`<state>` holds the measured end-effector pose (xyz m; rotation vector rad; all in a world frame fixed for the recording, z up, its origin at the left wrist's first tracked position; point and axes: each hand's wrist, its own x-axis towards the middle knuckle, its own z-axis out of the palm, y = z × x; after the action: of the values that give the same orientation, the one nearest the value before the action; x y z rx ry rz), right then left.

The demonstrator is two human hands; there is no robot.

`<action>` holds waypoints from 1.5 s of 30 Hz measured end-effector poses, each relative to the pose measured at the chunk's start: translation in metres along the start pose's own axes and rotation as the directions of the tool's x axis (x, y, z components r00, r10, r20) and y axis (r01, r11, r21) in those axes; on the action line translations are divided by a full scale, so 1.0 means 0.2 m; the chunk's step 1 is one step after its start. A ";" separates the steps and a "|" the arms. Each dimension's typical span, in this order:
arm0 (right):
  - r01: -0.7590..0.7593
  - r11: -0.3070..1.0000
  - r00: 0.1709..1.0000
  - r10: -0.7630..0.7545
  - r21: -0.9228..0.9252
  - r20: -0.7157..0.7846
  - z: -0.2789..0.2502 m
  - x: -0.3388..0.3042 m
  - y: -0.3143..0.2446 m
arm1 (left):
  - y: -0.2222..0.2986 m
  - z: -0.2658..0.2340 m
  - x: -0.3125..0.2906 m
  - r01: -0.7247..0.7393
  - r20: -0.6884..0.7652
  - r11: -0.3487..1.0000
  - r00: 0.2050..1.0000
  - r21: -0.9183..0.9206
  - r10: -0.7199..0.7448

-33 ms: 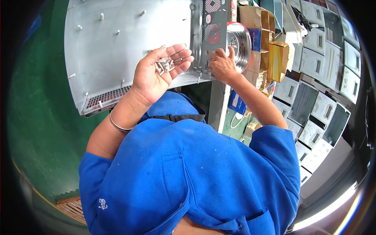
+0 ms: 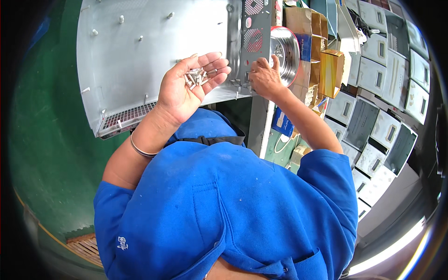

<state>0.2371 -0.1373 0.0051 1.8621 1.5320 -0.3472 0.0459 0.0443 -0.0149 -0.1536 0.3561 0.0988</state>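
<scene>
My left hand lies palm up over the near part of a grey metal case, cupping a small heap of pale cylindrical plugs. Similar plugs stick out of the case's floor and edges, spaced apart. At the case's right wall, my right hand has its fingers bent against the metal near the front corner. Whatever its fingertips pinch, if anything, is hidden behind the hand.
Just beyond my right hand, a round steel bowl with a red rim holds small pieces. Divided cardboard boxes and a yellow box stand beside it. Stacked grey metal cases line the right. Green floor spreads left.
</scene>
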 end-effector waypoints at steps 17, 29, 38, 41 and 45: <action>0.081 0.997 0.995 -0.080 0.018 -0.066 0.02 0.01 0.01 | 0.00 0.01 0.04 -0.022 0.005 1.000 1.000 -0.014 0.022; 0.080 0.993 0.997 -0.081 0.089 0.000 -0.04 0.00 0.03 | 0.04 -0.02 0.01 -0.016 0.015 1.000 1.000 0.006 0.015; 0.045 0.995 0.998 -0.048 0.090 0.030 -0.01 0.02 -0.03 | -0.02 -0.03 -0.04 -0.007 0.065 0.999 0.998 -0.050 0.010; 0.006 0.998 1.000 -0.008 0.060 0.029 -0.05 0.02 -0.04 | -0.04 0.01 -0.08 0.002 0.025 0.999 1.000 -0.032 -0.001; 0.016 0.999 1.000 -0.017 0.041 0.022 -0.04 0.02 -0.06 | -0.04 0.01 -0.13 -0.006 0.025 0.998 1.000 -0.066 0.008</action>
<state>0.2249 -0.1288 0.0052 1.8717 1.5373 -0.4088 0.0233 0.0356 -0.0032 -0.2164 0.3288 0.1195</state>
